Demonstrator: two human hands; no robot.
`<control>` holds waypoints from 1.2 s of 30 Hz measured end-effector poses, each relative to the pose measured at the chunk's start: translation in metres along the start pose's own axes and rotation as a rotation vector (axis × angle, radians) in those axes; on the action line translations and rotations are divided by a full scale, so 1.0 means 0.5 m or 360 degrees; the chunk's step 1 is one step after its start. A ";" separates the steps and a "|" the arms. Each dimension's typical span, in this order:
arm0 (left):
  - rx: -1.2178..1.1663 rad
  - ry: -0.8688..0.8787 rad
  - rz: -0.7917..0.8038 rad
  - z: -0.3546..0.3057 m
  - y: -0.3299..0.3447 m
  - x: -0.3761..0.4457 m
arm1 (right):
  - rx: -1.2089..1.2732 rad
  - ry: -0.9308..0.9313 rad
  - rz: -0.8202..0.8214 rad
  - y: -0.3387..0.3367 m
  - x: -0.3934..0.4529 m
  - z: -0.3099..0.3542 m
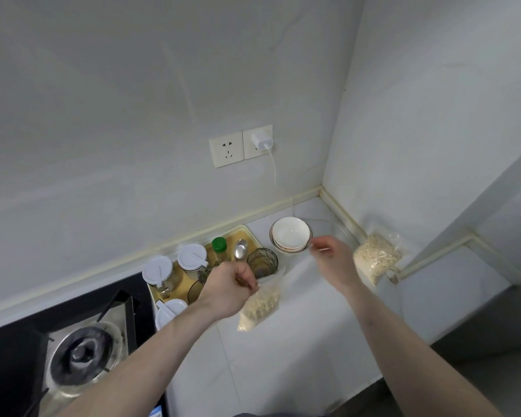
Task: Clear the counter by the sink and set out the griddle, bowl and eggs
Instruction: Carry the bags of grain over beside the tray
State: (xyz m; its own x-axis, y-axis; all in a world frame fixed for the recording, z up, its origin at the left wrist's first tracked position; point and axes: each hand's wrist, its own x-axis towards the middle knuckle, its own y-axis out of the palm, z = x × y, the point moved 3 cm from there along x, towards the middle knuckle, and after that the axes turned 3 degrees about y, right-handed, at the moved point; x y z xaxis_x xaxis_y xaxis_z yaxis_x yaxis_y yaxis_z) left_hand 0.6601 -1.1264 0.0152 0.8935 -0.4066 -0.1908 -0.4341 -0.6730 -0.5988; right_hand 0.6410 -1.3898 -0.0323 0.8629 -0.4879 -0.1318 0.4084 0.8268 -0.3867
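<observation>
My left hand (232,288) grips the top of a clear bag of oats (260,308), which hangs over the white counter (298,341) just in front of the yellow tray (247,233). My right hand (333,260) is further right, its fingers curled and pinching what looks like the near rim of a clear glass bowl (340,228) in the counter's back corner. A stack of white bowls (291,234) stands just left of those fingertips. The hand is blurred. No griddle or eggs are in view.
A second bag of oats (376,257) leans against the right wall ledge. The yellow tray holds white-lidded jars (191,255), a green-capped bottle (219,246), a metal spoon (240,249) and a dark glass tumbler (262,261). A gas stove (82,353) lies at the left. A charger (262,141) is plugged in above.
</observation>
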 end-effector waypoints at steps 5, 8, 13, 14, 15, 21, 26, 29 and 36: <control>0.0043 0.0017 -0.0003 0.012 -0.005 -0.003 | -0.0302 -0.0008 0.1070 0.088 -0.059 0.056; 0.0075 0.0038 -0.0003 0.010 -0.009 -0.004 | -0.0508 -0.0172 0.1087 0.109 -0.078 0.065; 0.0115 0.0042 -0.0112 0.008 -0.013 -0.004 | -0.0669 -0.0359 0.0886 0.099 -0.070 0.081; 0.0142 0.0066 -0.0162 0.005 -0.015 -0.005 | -0.0682 -0.0369 0.0846 0.093 -0.067 0.080; 0.0179 0.0104 -0.0206 0.000 -0.019 -0.006 | -0.0700 -0.0359 0.0791 0.085 -0.061 0.075; 0.0235 0.0199 -0.0274 -0.010 -0.048 -0.013 | -0.0673 -0.0223 0.0416 0.019 -0.022 0.033; 0.0242 0.0174 -0.0249 -0.008 -0.050 -0.019 | -0.0533 0.0015 0.0044 -0.049 0.030 -0.013; 0.0253 0.0157 -0.0194 -0.008 -0.046 -0.020 | -0.0466 0.0194 -0.0103 -0.085 0.055 -0.038; 0.0245 0.0149 -0.0178 0.012 -0.045 -0.024 | -0.0633 0.0510 -0.0449 -0.163 0.070 -0.120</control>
State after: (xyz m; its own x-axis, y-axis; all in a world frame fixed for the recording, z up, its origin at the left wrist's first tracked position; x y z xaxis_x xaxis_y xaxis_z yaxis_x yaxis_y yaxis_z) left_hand 0.6595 -1.1029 0.0264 0.9173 -0.3953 -0.0475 -0.3039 -0.6180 -0.7251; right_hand 0.6199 -1.4909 -0.0599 0.5787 -0.7854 -0.2196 0.4128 0.5144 -0.7517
